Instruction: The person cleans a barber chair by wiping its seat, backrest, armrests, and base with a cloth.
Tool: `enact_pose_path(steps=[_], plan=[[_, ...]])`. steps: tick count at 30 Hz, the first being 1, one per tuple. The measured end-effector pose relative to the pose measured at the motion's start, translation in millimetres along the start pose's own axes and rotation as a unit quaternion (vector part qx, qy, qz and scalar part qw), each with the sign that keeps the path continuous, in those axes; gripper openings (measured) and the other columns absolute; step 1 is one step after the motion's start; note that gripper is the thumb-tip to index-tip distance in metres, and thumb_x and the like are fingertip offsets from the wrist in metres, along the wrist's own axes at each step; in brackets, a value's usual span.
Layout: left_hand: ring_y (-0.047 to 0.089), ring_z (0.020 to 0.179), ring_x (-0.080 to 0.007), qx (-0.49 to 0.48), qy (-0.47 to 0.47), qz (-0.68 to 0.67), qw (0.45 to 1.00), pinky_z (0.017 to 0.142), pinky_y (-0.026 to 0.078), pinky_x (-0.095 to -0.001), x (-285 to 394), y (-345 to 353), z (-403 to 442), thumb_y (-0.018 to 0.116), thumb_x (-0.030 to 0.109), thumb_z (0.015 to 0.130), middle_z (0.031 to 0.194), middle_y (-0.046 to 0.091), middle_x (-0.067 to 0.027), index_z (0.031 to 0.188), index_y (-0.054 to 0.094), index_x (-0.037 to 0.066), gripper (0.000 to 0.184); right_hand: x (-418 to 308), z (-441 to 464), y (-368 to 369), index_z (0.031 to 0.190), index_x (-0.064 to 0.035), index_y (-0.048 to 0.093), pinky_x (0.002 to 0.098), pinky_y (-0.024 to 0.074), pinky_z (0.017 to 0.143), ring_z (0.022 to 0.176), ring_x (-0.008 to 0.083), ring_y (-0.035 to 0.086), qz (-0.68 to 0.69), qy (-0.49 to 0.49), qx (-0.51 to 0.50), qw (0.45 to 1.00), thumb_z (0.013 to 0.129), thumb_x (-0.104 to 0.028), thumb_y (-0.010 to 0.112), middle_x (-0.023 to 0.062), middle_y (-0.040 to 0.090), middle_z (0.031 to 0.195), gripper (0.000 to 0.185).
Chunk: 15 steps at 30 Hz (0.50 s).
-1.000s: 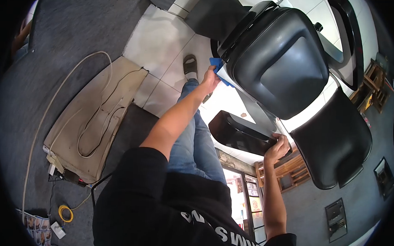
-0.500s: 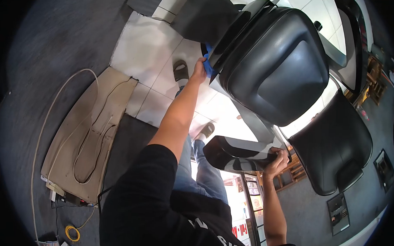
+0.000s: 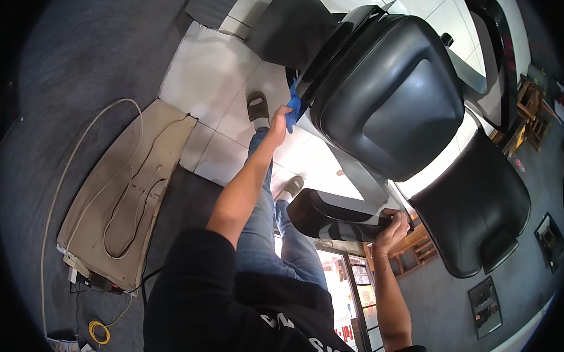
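In the head view my left hand (image 3: 278, 124) is closed around a blue cloth (image 3: 294, 107), beside the lower edge of a black salon-style chair. The cloth hangs in folds and touches or nearly touches the chair's dark side; I cannot tell which. The padded seat (image 3: 390, 99) fills the upper middle, its black cover shiny. My right hand (image 3: 392, 232) grips the end of the glossy black armrest (image 3: 336, 214), fingers curled over its edge. Past that hand is the black backrest (image 3: 476, 204) with a small headrest pad (image 3: 498, 250).
A flat grey footrest-like panel (image 3: 290, 27) extends from the chair. White floor tiles (image 3: 225, 99) lie under my sandalled feet. At left is a tan board (image 3: 117, 195) with cables and a power strip; a yellow cable coil (image 3: 99, 332) lies below it. Wooden shelving (image 3: 416, 252) stands behind.
My left hand has drawn slightly down and back toward me with the blue cloth, which shows more fully. My right hand stays on the armrest, and the view has shifted a little.
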<state>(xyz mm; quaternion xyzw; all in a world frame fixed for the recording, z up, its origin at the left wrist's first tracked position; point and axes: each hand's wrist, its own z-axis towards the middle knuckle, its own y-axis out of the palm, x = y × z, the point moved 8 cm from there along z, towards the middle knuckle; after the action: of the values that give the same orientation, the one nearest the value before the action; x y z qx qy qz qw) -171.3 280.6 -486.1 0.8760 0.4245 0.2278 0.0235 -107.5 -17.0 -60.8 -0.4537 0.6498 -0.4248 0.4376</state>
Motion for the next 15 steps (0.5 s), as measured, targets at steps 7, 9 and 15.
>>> enact_pose_path(steps=[7, 9, 15], plan=[[0.063, 0.085, -0.0280, -0.054, 0.115, 0.224, 0.966, 0.079, 0.048, -0.0403, 42.4, 0.0, -30.9, 0.050, 0.035, 0.095, 0.092, 0.066, -0.0185, 0.099, 0.064, -0.006, 0.044, -1.3, -0.6, -0.4, 0.079, -0.0054, 0.066, 0.0395, 0.0354, 0.086, 0.082, 0.0260, 0.058, 0.003, -0.011, 0.005, 1.000, 0.103, -0.021, 0.039, 0.0060, 0.067, 0.081, 0.040], [0.064, 0.089, -0.0326, -0.061, 0.162, 0.330, 0.928, 0.081, 0.048, -0.0428, 51.9, 9.0, -29.1, 0.047, 0.035, 0.096, 0.096, 0.067, -0.0243, 0.099, 0.064, -0.009, 0.047, 0.6, -0.9, -0.5, 0.079, -0.0055, 0.066, 0.0396, 0.0355, 0.086, 0.082, 0.0261, 0.058, 0.006, -0.006, 0.007, 1.000, 0.103, -0.021, 0.039, 0.0061, 0.067, 0.081, 0.040], [0.063, 0.087, -0.0376, -0.014, 0.072, 0.301, 0.951, 0.083, 0.047, -0.0446, 50.1, 25.4, -17.3, 0.043, 0.037, 0.098, 0.089, 0.068, -0.0266, 0.094, 0.064, -0.011, 0.052, 8.8, -2.1, 0.7, 0.078, -0.0060, 0.066, 0.0400, 0.0357, 0.087, 0.083, 0.0262, 0.059, 0.006, 0.002, 0.017, 1.000, 0.103, -0.021, 0.039, 0.0064, 0.067, 0.082, 0.040]])
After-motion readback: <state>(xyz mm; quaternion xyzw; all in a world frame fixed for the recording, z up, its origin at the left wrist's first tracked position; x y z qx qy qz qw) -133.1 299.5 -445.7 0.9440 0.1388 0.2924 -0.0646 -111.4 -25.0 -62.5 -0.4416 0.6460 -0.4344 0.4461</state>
